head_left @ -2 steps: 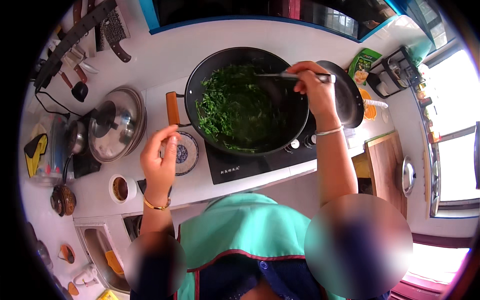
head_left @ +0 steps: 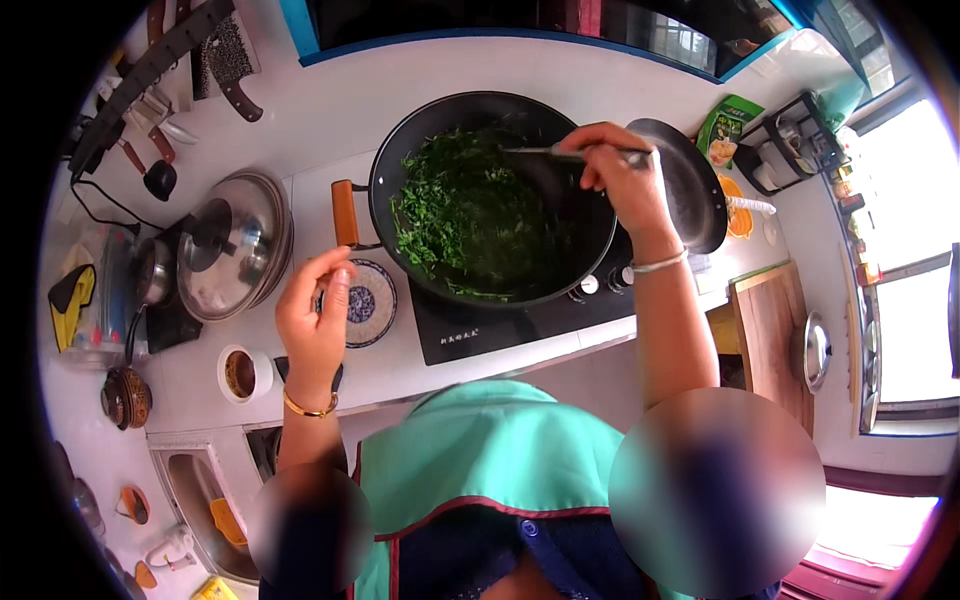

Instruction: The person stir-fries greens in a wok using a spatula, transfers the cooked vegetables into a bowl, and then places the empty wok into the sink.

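A black wok (head_left: 585, 245) stands on the black cooktop (head_left: 470, 335), with chopped green leaves (head_left: 430, 215) in dark liquid, heaped toward its left side. My right hand (head_left: 620, 175) is closed on the metal handle of a long cooking utensil (head_left: 545, 151); its working end is down among the greens and cannot be made out. My left hand (head_left: 315, 305) hangs just below the wok's wooden side handle (head_left: 344, 213), fingers bent, thumb apart from them, nothing visible between. Beside it lies a blue-and-white patterned plate (head_left: 372, 303), partly covered by the hand.
Left of the wok are a large steel lid (head_left: 235, 265) and a white cup of brown contents (head_left: 262, 375). A dark frying pan (head_left: 700, 200) sits right of the wok, near a green packet (head_left: 727, 130) and a black rack (head_left: 800, 140). Knives hang on a wall strip (head_left: 130, 100).
My right hand has moved slightly left with the utensil. My left hand keeps nearly the same place beside the wok handle.
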`<state>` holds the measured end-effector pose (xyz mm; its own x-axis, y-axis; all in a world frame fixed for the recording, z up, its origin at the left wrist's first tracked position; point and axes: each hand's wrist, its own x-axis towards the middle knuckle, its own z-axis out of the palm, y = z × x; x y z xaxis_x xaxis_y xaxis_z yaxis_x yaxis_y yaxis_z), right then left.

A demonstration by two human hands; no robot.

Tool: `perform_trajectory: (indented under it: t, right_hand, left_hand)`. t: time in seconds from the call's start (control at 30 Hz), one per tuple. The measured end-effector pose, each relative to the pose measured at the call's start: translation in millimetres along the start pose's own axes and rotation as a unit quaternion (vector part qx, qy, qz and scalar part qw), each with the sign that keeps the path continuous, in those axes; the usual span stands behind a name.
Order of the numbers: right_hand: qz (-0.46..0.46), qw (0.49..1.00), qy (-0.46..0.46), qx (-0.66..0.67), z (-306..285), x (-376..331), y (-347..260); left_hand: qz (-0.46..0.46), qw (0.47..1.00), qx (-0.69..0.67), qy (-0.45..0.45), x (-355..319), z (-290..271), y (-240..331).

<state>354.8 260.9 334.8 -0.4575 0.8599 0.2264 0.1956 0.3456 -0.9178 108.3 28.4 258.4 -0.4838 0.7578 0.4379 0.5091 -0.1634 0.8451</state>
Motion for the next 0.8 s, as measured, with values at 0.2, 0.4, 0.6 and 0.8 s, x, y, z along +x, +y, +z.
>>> perform_trajectory:
  t: [0.2, 0.4, 0.6, 0.8]
  right_hand:
    - [-0.243, 0.938, -0.234, -0.073, -31.2, -81.6, -73.6]
    - [-0.281, 0.926, -0.194, -0.160, -0.2, -72.0, -47.7]
    - [-0.180, 0.950, 0.098, -0.234, -45.7, -73.3, -18.7]
    - [-0.208, 0.946, 0.181, -0.170, -24.3, -72.3, 71.1]
  left_hand:
    - [0.011, 0.999, -0.026, 0.033, -6.9, -18.6, 8.7]
    - [0.000, 1.000, -0.022, -0.014, -16.8, -2.6, 1.9]
    - [-0.056, 0.997, -0.055, 0.023, -31.2, -18.8, -10.0]
    - [-0.078, 0.996, -0.033, 0.040, -43.3, -26.6, -10.7]
